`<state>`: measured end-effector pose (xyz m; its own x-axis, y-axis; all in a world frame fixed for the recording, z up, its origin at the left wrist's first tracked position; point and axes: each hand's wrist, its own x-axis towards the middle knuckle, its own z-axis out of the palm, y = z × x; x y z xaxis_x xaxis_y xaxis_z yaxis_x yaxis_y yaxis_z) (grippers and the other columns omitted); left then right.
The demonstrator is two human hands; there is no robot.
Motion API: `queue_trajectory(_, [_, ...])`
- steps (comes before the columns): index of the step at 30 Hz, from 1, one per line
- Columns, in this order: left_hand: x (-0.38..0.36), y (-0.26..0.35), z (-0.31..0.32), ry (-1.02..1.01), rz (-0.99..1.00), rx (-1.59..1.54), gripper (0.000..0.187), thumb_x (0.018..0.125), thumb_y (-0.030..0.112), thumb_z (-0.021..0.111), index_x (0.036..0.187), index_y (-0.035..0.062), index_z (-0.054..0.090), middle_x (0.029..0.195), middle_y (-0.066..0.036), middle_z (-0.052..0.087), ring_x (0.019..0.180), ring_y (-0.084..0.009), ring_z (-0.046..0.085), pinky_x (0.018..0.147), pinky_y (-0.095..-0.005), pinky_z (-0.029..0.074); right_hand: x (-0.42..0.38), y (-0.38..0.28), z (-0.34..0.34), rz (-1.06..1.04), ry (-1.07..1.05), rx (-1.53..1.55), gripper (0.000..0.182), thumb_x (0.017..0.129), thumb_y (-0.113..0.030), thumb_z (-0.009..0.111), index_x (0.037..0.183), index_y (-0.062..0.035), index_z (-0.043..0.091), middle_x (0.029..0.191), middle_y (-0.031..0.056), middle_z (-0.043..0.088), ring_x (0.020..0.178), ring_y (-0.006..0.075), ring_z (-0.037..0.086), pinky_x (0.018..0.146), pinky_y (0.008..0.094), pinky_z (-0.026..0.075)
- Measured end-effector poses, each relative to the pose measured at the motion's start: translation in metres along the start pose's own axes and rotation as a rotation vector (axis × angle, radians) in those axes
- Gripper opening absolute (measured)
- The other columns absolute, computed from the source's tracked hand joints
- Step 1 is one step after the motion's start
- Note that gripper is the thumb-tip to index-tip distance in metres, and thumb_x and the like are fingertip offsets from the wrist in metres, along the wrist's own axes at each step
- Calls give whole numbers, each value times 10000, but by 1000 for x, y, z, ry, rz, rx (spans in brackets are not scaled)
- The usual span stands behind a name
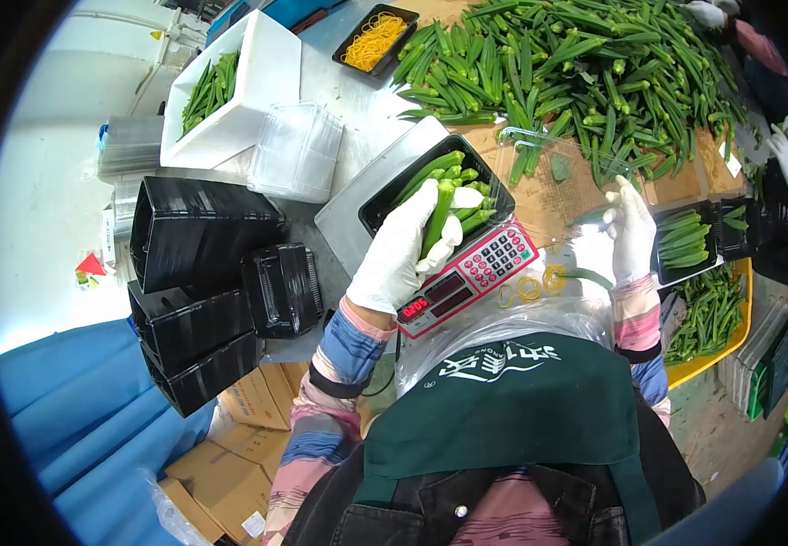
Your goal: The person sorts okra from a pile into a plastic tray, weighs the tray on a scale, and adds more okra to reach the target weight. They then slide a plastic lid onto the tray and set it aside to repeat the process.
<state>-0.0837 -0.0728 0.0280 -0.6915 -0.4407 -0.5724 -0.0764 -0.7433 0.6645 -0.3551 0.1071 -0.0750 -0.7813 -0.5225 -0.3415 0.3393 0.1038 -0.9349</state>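
Observation:
My left hand (401,250), in a white glove, has its fingers wrapped round a green okra pod (439,217) above a black tray (378,207). More okra pods lie in that tray, which rests on the plate of a red scale (473,280) with lit red digits. My right hand (629,227), also gloved in white, is raised to the right of the scale; its fingers are apart and nothing shows between them. A clear plastic lid (539,136) lies beyond it, near the okra pile (594,73).
Black tray stacks (203,237) and clear containers (295,150) stand left, near a white foam box (271,68). Yellow rubber bands (376,41) fill a small tray. A filled okra tray (683,238) and yellow crate (703,364) are right. Co-workers' gloved hands (787,159) show upper right.

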Motion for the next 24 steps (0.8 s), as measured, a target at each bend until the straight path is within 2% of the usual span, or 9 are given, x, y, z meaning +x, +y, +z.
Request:
queue_trajectory(2, [4,1,-1,118,16,7,532,1074,444,401,1322,5,571,752,-5,573,500,-27,408,396,-158,280,0,0,-1,0,6,5,419,1016,-307,578,1327,-28,605,992,32,679,646,49,542,522,181,380])
queue_trajectory(5, [15,-2,-24,354,475,467,405,1058,301,495,1312,-3,580,891,-31,641,632,-36,519,522,-166,399,0,-2,-2,-2,17,24,420,1015,-311,581,1326,-30,606,991,32,678,640,49,538,518,181,382])
queue_trajectory(6, [14,3,-28,448,462,543,339,1019,213,586,1273,-10,607,985,-53,672,766,-73,585,687,-206,477,1,-3,-2,-4,18,28,419,1015,-312,582,1324,-30,607,992,33,677,638,49,537,517,181,383])
queue_trajectory(9, [26,-21,-36,474,804,811,266,964,150,658,1191,12,666,1034,-61,692,876,-122,620,819,-259,498,-2,-11,4,-9,19,36,417,1015,-313,582,1319,-28,608,994,36,674,633,49,532,513,184,383])
queue_trajectory(11, [24,-35,-32,489,969,1302,247,829,71,747,1075,86,734,1056,-70,691,990,-218,622,922,-335,480,-3,-14,7,-16,15,36,416,1017,-312,580,1317,-25,608,995,38,673,630,49,530,512,186,382])
queue_trajectory(14, [21,-45,-34,540,905,1475,293,818,66,762,1109,88,731,1059,-69,671,1014,-223,621,937,-340,478,0,-14,6,-35,6,36,413,1019,-310,574,1317,-26,607,995,43,670,629,52,528,511,188,380])
queue_trajectory(20, [-9,-15,-52,649,823,967,237,944,114,687,1158,14,696,1157,-83,680,1062,-148,624,968,-292,477,0,-24,10,-12,46,6,365,1024,-264,534,1316,-68,631,952,-1,637,648,28,491,522,178,349])
queue_trajectory(23, [-24,8,-54,790,760,720,293,1012,200,618,1214,-8,660,1182,-73,685,1076,-120,618,992,-280,463,11,-22,20,-42,-105,-23,393,1031,-299,534,1336,-65,616,980,-8,662,624,22,486,501,175,333])
queue_trajectory(24, [-25,8,-64,692,781,621,419,1036,296,568,1355,24,575,1283,-94,635,1127,-156,603,1003,-303,459,5,-30,33,-98,-216,-117,385,1033,-293,518,1330,-73,626,973,-35,658,626,7,475,510,165,324])
